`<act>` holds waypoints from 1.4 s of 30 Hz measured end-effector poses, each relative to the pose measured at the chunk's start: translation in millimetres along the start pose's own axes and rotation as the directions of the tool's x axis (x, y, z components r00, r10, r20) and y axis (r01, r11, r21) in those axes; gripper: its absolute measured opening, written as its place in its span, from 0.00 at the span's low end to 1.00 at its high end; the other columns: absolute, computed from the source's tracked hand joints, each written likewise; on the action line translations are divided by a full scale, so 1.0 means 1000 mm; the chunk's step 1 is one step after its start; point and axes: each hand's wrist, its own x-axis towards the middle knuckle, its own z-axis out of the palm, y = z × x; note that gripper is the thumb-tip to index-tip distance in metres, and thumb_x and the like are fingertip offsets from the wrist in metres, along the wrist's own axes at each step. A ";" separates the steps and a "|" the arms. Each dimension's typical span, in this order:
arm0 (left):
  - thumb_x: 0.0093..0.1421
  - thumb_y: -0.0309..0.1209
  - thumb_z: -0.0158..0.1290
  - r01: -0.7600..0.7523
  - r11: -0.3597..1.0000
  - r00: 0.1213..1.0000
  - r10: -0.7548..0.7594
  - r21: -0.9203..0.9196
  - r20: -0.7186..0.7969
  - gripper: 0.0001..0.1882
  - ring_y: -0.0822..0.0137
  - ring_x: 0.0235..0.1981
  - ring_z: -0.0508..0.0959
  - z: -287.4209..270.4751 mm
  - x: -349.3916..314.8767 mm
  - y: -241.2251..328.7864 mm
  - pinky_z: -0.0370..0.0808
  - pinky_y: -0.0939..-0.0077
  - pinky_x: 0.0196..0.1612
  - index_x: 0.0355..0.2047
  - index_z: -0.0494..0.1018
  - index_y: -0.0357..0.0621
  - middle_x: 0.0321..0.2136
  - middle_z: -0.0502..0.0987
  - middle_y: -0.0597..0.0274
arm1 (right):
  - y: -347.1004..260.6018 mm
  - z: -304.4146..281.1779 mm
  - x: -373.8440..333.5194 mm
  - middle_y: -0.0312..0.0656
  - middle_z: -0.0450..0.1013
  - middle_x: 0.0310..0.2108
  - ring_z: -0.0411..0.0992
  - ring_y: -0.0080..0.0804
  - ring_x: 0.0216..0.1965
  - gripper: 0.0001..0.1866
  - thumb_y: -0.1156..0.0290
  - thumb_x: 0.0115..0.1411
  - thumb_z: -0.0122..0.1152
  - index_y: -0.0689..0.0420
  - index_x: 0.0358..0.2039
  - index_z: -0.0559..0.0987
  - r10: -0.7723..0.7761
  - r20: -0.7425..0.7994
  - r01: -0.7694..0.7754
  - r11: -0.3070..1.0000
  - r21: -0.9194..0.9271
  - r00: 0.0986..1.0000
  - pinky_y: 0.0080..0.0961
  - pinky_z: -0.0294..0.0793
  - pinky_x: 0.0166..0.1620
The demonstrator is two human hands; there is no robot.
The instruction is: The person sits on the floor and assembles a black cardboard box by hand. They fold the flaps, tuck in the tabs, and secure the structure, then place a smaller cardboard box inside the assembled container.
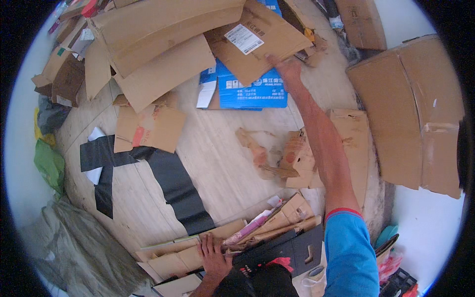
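Note:
My right arm reaches forward, and my right hand [287, 70] is closed on the near right edge of a brown cardboard sheet [257, 49] with a white label. Under that sheet lies a blue printed cardboard piece [252, 96]. Close to my body, my left hand [215, 256] grips the top edges of a stack of flattened cardboard [173, 263], with its fingers over the boards. A pink-purple packet or sheet [252, 222] sticks up among the boards, beside a black box panel [302, 247]. The underside of my right hand's grip is hidden.
A big opened carton [153, 29] and other cardboard lie at the far left. On the floor are black sheet strips [178, 190], a small flattened box [151, 126] and torn cardboard [297, 158]. A large carton [405, 109] stands right; a grey-green sack [84, 252] lies near left.

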 end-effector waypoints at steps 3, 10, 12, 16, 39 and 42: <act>0.55 0.43 0.48 0.041 0.999 0.999 -0.041 0.002 -0.028 0.30 0.40 0.66 0.52 0.004 -0.008 -0.002 0.41 0.38 0.67 0.56 0.65 0.40 0.64 0.56 0.39 | -0.046 -0.004 -0.055 0.54 0.79 0.38 0.77 0.46 0.42 0.33 0.46 0.50 0.67 0.67 0.41 0.80 0.085 0.171 -0.063 0.990 -0.129 0.982 0.40 0.73 0.49; 0.57 0.44 0.48 -0.003 1.000 0.999 0.003 0.003 -0.045 0.30 0.40 0.67 0.51 0.000 -0.008 0.000 0.41 0.39 0.68 0.56 0.64 0.39 0.63 0.57 0.38 | 0.000 -0.187 -0.206 0.53 0.77 0.43 0.75 0.41 0.46 0.30 0.50 0.55 0.66 0.67 0.46 0.78 0.322 0.294 -0.284 0.945 -0.165 0.900 0.38 0.72 0.51; 0.57 0.44 0.48 0.007 1.000 0.999 -0.007 0.015 -0.050 0.30 0.39 0.67 0.51 0.003 -0.008 -0.001 0.41 0.39 0.68 0.56 0.64 0.39 0.63 0.57 0.38 | -0.014 -0.236 -0.239 0.51 0.78 0.41 0.75 0.39 0.45 0.29 0.52 0.55 0.67 0.68 0.45 0.78 0.438 0.409 -0.357 0.897 -0.261 0.801 0.36 0.73 0.51; 0.57 0.44 0.49 0.016 1.000 0.999 -0.016 0.016 -0.035 0.31 0.39 0.67 0.51 0.001 -0.010 0.000 0.41 0.39 0.68 0.57 0.64 0.38 0.63 0.57 0.38 | -0.030 -0.302 -0.286 0.47 0.78 0.34 0.76 0.33 0.33 0.26 0.53 0.55 0.67 0.66 0.39 0.80 0.548 0.452 -0.470 0.836 -0.282 0.703 0.32 0.76 0.35; 0.50 0.42 0.54 -0.065 0.993 0.977 0.043 -0.097 -0.211 0.31 0.41 0.64 0.57 0.009 -0.014 -0.019 0.46 0.42 0.68 0.51 0.68 0.37 0.61 0.59 0.38 | -0.230 -0.046 -0.188 0.51 0.68 0.52 0.67 0.46 0.54 0.27 0.68 0.53 0.67 0.61 0.53 0.70 -0.465 0.478 0.602 0.777 -0.183 0.745 0.36 0.67 0.57; 0.50 0.43 0.56 -0.069 0.992 0.976 0.046 -0.105 -0.212 0.31 0.41 0.64 0.57 0.007 -0.017 -0.021 0.46 0.42 0.68 0.51 0.68 0.37 0.60 0.60 0.38 | -0.260 0.057 -0.172 0.57 0.66 0.53 0.66 0.55 0.55 0.30 0.62 0.54 0.64 0.65 0.53 0.69 -0.581 0.467 0.714 0.677 -0.179 0.667 0.41 0.67 0.56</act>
